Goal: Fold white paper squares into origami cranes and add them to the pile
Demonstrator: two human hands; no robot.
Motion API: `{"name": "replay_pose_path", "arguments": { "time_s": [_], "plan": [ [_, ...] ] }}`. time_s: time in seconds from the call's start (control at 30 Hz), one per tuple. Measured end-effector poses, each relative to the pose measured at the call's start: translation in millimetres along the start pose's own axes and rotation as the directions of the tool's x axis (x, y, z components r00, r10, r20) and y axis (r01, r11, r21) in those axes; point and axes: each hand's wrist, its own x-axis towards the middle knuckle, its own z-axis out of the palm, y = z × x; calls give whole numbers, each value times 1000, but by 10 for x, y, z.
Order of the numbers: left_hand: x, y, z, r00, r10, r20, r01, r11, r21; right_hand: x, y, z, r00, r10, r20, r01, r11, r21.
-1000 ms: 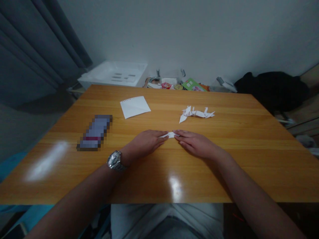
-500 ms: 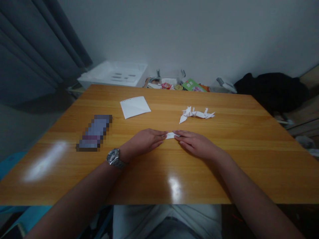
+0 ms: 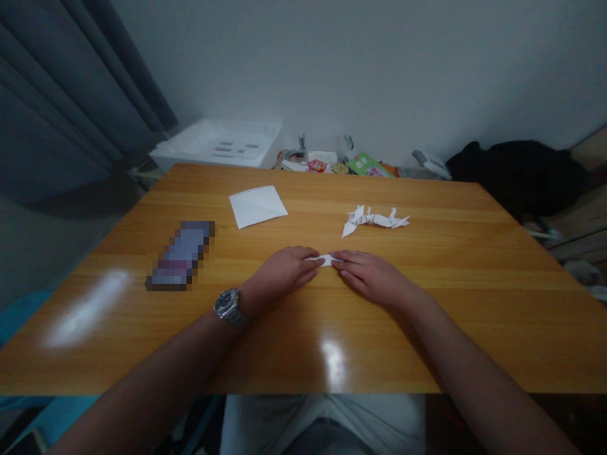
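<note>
On the wooden table, a narrow folded strip of white paper [image 3: 322,260] lies between my two hands. My left hand [image 3: 286,272] presses one end of it with the fingertips, and my right hand [image 3: 371,276] holds the other end. A metal wristwatch [image 3: 230,308] sits on my left wrist. Beyond my hands lie a folded white paper figure [image 3: 372,220], possibly a crane, and a square white paper sheet [image 3: 258,206] with a diagonal crease.
A pixelated flat object [image 3: 180,256] lies left of my hands on the wooden table [image 3: 474,328]. A white plastic tray [image 3: 215,143] and assorted small packages [image 3: 332,165] stand past the far edge. Dark cloth [image 3: 516,178] lies back right.
My left hand and watch have shifted slightly right, closer to the paper strip. My right hand stays at the strip's other end, and the view has dipped slightly.
</note>
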Motion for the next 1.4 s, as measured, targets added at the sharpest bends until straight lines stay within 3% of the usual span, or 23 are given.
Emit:
{"name": "replay_pose_path", "arguments": {
  "time_s": [0.2,0.53,0.9,1.23,1.4],
  "plan": [
    [34,46,9,1000,-21,1,21,1000,-9,19,-37,10,999,-7,-34,7,1000,-2],
    [60,-6,66,999,-38,-33,35,996,-88,98,-75,121,984,99,-149,-86,992,89],
    [59,9,72,998,-48,-48,42,992,-122,157,-58,205,979,60,-197,-35,991,126],
    [62,-40,184,985,-43,-169,7,977,-211,171,-41,257,971,61,-231,-17,982,187],
    [70,-46,156,991,-27,-132,6,987,-162,170,-33,265,968,56,-243,-5,978,207]
  ]
}}
